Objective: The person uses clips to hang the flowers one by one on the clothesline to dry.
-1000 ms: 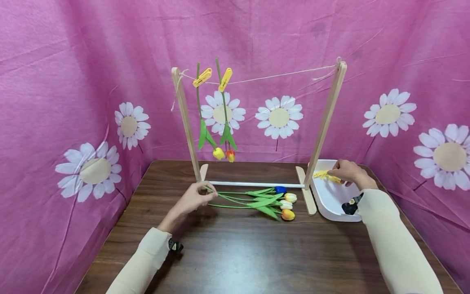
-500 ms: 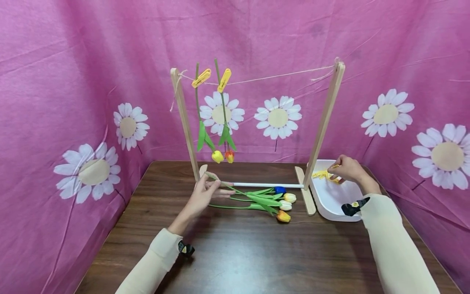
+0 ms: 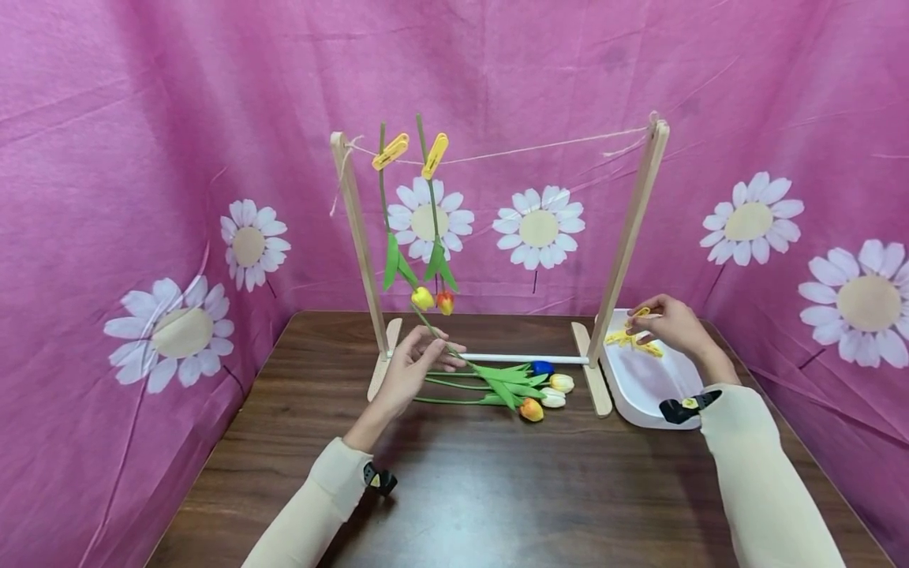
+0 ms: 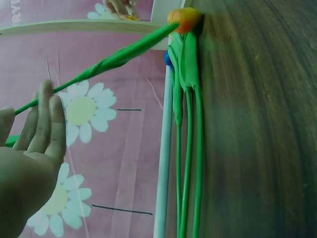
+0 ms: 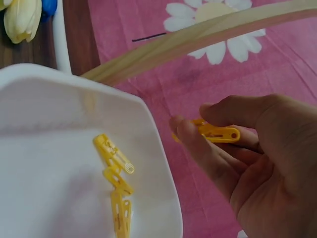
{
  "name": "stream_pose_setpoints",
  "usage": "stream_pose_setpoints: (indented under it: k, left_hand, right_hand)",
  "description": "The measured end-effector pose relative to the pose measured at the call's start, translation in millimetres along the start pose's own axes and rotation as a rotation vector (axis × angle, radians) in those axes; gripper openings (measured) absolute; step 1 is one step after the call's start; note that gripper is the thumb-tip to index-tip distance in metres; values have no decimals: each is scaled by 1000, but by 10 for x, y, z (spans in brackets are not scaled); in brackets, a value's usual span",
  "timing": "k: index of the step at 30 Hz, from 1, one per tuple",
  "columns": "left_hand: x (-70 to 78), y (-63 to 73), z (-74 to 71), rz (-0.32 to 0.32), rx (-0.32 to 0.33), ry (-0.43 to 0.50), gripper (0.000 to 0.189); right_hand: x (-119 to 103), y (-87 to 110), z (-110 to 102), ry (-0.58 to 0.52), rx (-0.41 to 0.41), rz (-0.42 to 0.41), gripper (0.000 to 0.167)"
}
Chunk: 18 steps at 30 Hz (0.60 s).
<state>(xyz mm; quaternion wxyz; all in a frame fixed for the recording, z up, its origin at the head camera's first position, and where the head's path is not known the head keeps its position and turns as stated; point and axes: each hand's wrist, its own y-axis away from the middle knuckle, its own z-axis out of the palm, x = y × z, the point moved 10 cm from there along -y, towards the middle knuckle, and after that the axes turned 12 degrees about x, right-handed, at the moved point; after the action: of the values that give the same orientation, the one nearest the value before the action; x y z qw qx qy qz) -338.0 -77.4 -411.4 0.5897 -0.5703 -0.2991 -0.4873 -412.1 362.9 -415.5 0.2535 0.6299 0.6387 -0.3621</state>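
Observation:
My left hand [image 3: 415, 364] pinches the green stem of an orange-yellow artificial tulip [image 3: 531, 409], whose stem slants up past the fingers and whose bloom hangs low over the other tulips. In the left wrist view that stem [image 4: 114, 59] crosses between thumb and fingers. My right hand [image 3: 675, 325] holds a yellow clothespin [image 5: 223, 134] between thumb and fingertips, above the far end of a white tray [image 3: 623, 404]. Several more yellow clothespins [image 5: 115, 158] lie inside the tray. On the table rest a blue tulip [image 3: 543, 368] and two whitish tulips [image 3: 561, 383], stems pointing left.
A wooden frame with two posts [image 3: 630, 244] carries a string [image 3: 540, 145]. Clothespins [image 3: 435, 155] fix a yellow tulip [image 3: 422, 297] and a red-orange tulip [image 3: 445, 302] upside down near its left end. A white rod [image 3: 497, 357] joins the frame's feet. Pink cloth [image 3: 568, 63] surrounds the table.
My left hand has moved right and slightly up, raising the orange-yellow tulip's stem while its bloom slid left. My right hand has lifted a clothespin up from the pile in the tray.

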Motion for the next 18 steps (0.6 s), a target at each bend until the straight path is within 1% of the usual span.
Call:
stream_pose_setpoints:
  k: [2,4,8,11,15,17,18]
  left_hand:
    - [14,-4,55,1,-21,-3,16]
    - [17,-13,89,-8,-21,1,15]
    - [2,-45,101,-43,22,-6,19]
    - [4,-72,101,-55,54,-26,22]
    - [66,-112,156,-18,42,-41,22]
    - [95,-137,191,0,30,-48,21]
    - [113,-149,206,9,26,-54,21]
  right_hand:
    - [-39,10,-11,-36,7,3,37]
    - [-93,29,-30,-89,13,0,38]
    - [-238,78,-82,-176,25,-35,41]
    - [-344,105,-127,-208,40,-65,48]
    - [-486,132,-204,-267,69,-86,55]
    - [-574,149,-251,-328,80,-96,55]
    - [-625,159,-275,-376,82,-104,53]
